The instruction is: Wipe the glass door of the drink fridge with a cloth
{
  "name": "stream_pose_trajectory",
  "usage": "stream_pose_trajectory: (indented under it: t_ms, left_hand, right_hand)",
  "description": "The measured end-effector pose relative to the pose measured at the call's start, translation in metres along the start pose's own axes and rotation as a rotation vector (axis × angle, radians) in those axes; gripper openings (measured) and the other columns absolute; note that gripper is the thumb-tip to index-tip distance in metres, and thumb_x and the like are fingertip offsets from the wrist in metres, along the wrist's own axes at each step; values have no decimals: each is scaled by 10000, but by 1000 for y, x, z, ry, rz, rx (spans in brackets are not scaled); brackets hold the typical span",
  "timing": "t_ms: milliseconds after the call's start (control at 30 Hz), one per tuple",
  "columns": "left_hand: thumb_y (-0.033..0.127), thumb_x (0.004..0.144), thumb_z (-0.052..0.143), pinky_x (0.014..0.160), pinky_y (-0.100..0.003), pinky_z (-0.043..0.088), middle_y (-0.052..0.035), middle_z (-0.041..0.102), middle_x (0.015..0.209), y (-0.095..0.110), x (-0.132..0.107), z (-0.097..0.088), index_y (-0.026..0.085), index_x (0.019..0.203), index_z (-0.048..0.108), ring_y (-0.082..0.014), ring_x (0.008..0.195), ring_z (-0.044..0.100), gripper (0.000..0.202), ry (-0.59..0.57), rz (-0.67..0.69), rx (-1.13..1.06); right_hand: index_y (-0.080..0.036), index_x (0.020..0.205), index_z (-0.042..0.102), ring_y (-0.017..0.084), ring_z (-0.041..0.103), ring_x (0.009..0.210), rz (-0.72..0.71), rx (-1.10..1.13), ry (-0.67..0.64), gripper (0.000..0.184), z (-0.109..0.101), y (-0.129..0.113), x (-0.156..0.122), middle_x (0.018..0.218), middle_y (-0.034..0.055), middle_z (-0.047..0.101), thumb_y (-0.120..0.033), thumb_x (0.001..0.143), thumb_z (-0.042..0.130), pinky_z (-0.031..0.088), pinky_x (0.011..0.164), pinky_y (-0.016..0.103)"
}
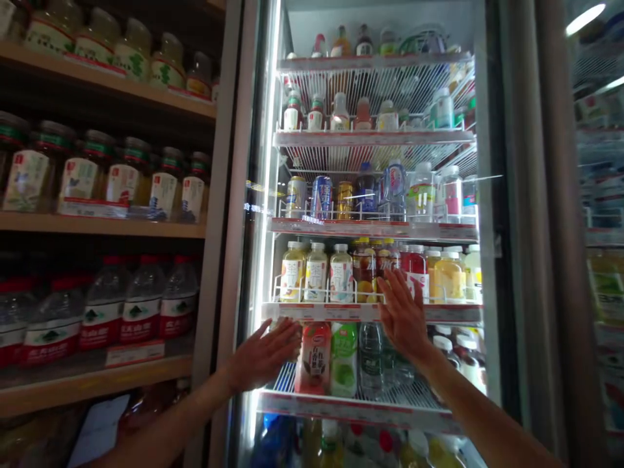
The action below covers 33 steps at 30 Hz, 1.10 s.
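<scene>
Both my hands are raised in front of a lit drinks fridge with wire shelves. My left hand (268, 356) is open, its fingers stretched to the right, just left of a red drink bottle (314, 361). My right hand (402, 315) is open and flat, fingers pointing up, overlapping dark tea bottles with yellow caps (364, 263). Near it stand a green-labelled bottle (344, 364) and a clear water bottle (371, 357). Whether either palm touches anything, I cannot tell. Neither hand holds anything.
Wooden shelves (146, 224) at left carry jars and red-capped water bottles (141, 299). The fridge's upper shelves hold cans (322, 197) and small bottles (292, 116). Metal frames border the fridge, and another stocked fridge (604, 286) shows at right.
</scene>
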<state>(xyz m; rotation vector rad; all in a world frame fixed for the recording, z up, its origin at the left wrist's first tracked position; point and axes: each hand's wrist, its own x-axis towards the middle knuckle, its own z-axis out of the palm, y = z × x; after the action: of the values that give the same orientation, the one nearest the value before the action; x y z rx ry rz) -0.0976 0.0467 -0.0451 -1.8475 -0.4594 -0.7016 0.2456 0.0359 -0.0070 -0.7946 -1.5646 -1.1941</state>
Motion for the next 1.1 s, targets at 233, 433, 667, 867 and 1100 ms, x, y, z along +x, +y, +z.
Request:
stream_pose_trajectory:
  t_ms: [233, 433, 667, 867, 1100]
  left_hand:
    - [181, 830, 434, 1122, -426, 185, -116, 499, 1349, -3, 39, 1, 167, 1288, 447, -213, 1359, 295, 458, 111, -161, 86]
    - [256, 859, 433, 1128, -459, 146, -143, 419, 1407, 14, 96, 12, 140, 1321, 414, -241, 1366, 277, 476, 141, -277, 50]
    - [298, 876, 417, 1152, -406, 93, -54, 443, 1406, 24, 135, 16, 208, 1275, 459, -180, 1354, 306, 411, 91, 51, -18]
    - [254, 860, 443, 1146, -457, 109, -116, 381, 1439, 33, 151, 20, 151, 1315, 410, -230, 1381, 240, 467, 156, -142, 2]
    - [263, 869, 434, 1151, -446, 124, -90, 429, 1412, 58, 166, 28, 171, 1289, 439, -202, 1365, 282, 430, 132, 65, -40]
  right_hand:
    - [-243, 1459, 134, 216, 230, 1390, -19, -5, -18, 625, -1, -9, -1, 1487, 73, 314, -201, 889, 387, 152, 1131, 486]
    - [-208, 1456, 144, 201, 189, 1402, -98, -1, -85, 599, 2, -27, 1, 1446, 88, 387, -216, 900, 367, 116, 1139, 484]
    - [-199, 1450, 185, 203, 202, 1398, -52, -49, -59, 601, -8, -2, 1, 1446, 100, 386, -201, 889, 400, 116, 1142, 477]
    - [-218, 1465, 119, 214, 211, 1395, 9, -98, -30, 640, -25, 26, -13, 1485, 83, 316, -223, 892, 402, 115, 1142, 479]
    - [-210, 1461, 148, 214, 215, 1394, 60, -130, -54, 613, -33, 37, -33, 1461, 100, 359, -225, 901, 397, 141, 1131, 481]
